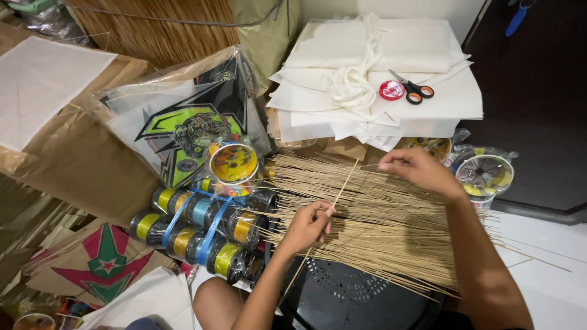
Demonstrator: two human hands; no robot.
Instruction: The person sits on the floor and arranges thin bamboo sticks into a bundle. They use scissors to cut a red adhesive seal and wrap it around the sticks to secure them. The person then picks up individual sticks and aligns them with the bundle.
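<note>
Both hands, left [307,225] and right [416,169], pinched one thin bamboo stick [345,184] above the spread stick bundle [391,232], thread spools [202,226] crowding its left edge.

Left hand [309,225] curls in a pinching grip, while the right hand [417,169] reaches forward, fingers bent downward.

1 thin bamboo stick [342,186], tilted upright, above fanned stick pile [379,226]

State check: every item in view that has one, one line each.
Left hand: pinching one stick.
Right hand: fingers on the stick pile.
Stick: lifted, tilted.
Stick pile: flat, fanned out.
Scissors: shut, on paper stack.
String spools: bundled with blue strap.
</note>
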